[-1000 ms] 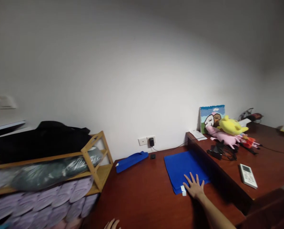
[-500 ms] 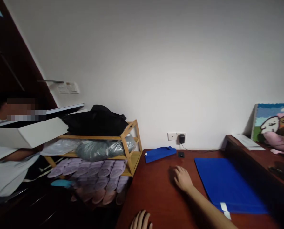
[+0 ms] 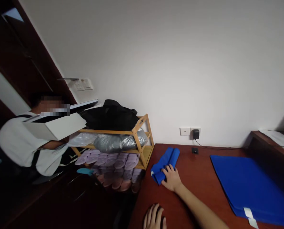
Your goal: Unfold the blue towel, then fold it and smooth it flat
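On the reddish-brown desk, my right hand reaches forward to a folded piece of blue fabric. Its fingers curl over the near right end of the fabric, with the thumb at the lower side. The fabric lies in a loose double fold, with a small white tag at its left corner. My left hand rests at the desk's near edge, fingers apart and holding nothing; its lower part is cut off by the frame. To the right lies a large flat blue fabric piece with white strips at its near edge.
Left of the desk, a wooden rack holds a black bag, plastic-wrapped items and several lilac slippers. A person sits beyond a white box. A black plug adapter with a cable sits in the wall.
My right hand has moved from bare desk onto the folded blue fabric. That fabric has turned and now shows two raised folds. The view has swung left.
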`<action>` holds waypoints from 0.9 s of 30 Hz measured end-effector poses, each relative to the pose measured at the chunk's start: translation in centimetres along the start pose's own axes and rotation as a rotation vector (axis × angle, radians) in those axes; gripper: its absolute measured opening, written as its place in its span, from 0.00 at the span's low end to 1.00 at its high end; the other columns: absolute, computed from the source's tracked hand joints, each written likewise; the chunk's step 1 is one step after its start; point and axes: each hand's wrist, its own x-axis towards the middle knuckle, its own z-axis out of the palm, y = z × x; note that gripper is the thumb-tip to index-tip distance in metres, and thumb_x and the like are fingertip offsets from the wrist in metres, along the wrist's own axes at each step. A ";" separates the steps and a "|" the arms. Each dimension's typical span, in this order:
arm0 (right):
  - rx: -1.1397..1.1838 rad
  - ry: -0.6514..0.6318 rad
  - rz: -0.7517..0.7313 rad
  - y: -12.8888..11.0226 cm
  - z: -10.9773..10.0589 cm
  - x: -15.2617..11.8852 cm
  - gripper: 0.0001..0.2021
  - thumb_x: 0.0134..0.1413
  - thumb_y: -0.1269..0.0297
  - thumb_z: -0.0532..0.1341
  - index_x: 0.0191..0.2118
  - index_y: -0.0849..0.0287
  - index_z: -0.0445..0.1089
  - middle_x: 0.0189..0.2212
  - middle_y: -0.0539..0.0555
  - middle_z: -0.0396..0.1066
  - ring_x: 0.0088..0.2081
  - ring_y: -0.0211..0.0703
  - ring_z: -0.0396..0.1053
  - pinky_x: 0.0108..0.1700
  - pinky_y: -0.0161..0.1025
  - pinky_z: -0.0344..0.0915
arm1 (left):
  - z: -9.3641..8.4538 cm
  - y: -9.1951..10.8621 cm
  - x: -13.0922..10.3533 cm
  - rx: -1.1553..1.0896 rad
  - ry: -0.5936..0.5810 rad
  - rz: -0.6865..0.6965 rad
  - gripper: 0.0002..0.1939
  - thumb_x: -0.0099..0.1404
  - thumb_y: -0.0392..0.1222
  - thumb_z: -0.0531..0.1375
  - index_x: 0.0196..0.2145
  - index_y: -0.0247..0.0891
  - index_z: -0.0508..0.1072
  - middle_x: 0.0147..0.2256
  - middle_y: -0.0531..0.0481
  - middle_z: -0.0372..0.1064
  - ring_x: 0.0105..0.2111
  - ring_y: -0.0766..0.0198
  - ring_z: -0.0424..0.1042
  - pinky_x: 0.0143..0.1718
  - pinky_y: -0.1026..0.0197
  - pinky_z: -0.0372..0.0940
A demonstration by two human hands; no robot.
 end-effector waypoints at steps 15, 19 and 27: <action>0.320 -0.008 0.187 4.2 -5.0 -33.7 0.41 0.39 0.67 0.61 0.66 0.49 0.62 0.75 0.52 0.37 0.75 0.56 0.33 0.73 0.56 0.42 | -13.9 14.1 3.5 -0.576 -0.587 0.130 0.27 0.59 0.34 0.59 0.56 0.50 0.74 0.56 0.48 0.71 0.57 0.54 0.67 0.62 0.50 0.62; 0.445 0.150 0.183 3.6 -2.1 -36.2 0.44 0.41 0.69 0.59 0.69 0.53 0.57 0.74 0.57 0.42 0.73 0.51 0.45 0.73 0.50 0.47 | -15.2 18.0 2.4 -0.667 -0.597 -0.003 0.13 0.66 0.39 0.56 0.40 0.43 0.80 0.42 0.45 0.75 0.47 0.54 0.71 0.54 0.52 0.65; 1.338 0.675 0.505 1.3 -3.3 -36.9 0.35 0.37 0.51 0.71 0.55 0.55 0.68 0.46 0.56 0.76 0.48 0.57 0.74 0.54 0.53 0.71 | -18.1 20.5 2.8 -0.874 -0.621 -0.138 0.28 0.71 0.63 0.50 0.37 0.38 0.79 0.33 0.47 0.77 0.34 0.59 0.73 0.37 0.61 0.66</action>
